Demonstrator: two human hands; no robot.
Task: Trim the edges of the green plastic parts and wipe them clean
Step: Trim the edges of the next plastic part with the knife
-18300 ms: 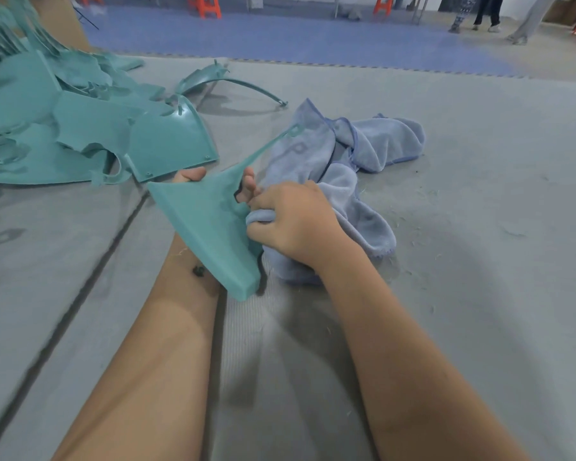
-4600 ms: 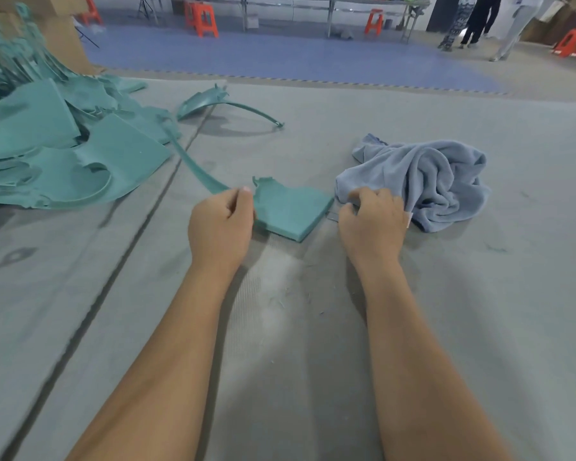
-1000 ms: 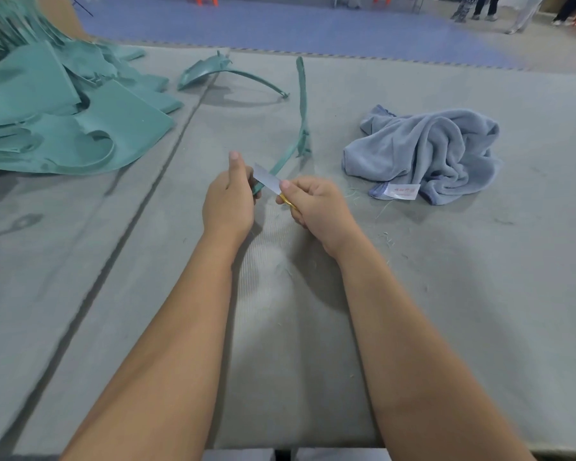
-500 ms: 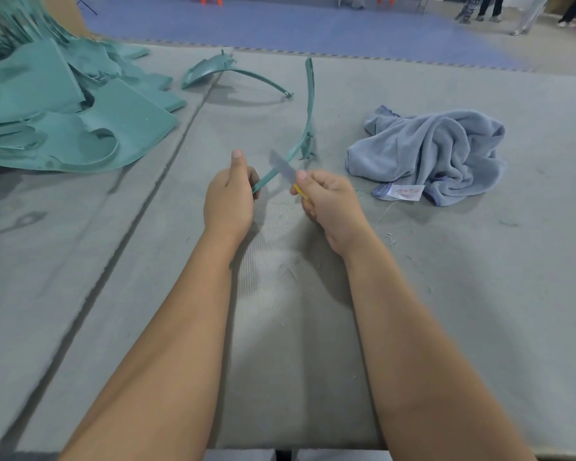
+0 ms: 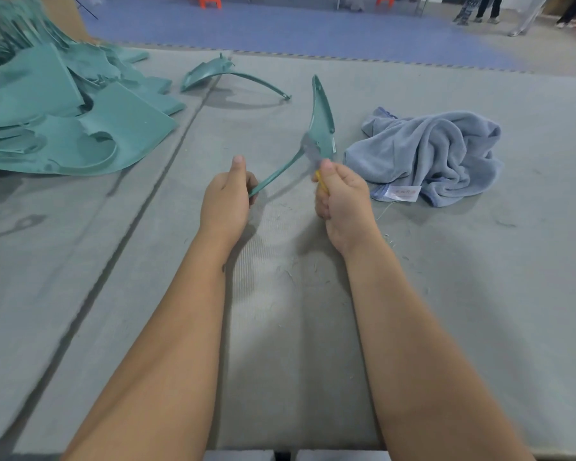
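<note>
Above the grey tabletop [image 5: 479, 294], in front of the person, the green plastic part [image 5: 321, 121] was held in the air. The left hand [image 5: 226, 201] was closed around its thin stem, and the right hand [image 5: 341, 201] gripped a small blade with yellow handle [image 5: 313, 154] against its wider end. The part looked light and somewhat springy (the stem was curved), so holding it close to the trimmed edge seemed wiser. The blue towel [image 5: 426, 154] lay near, on the right.
</note>
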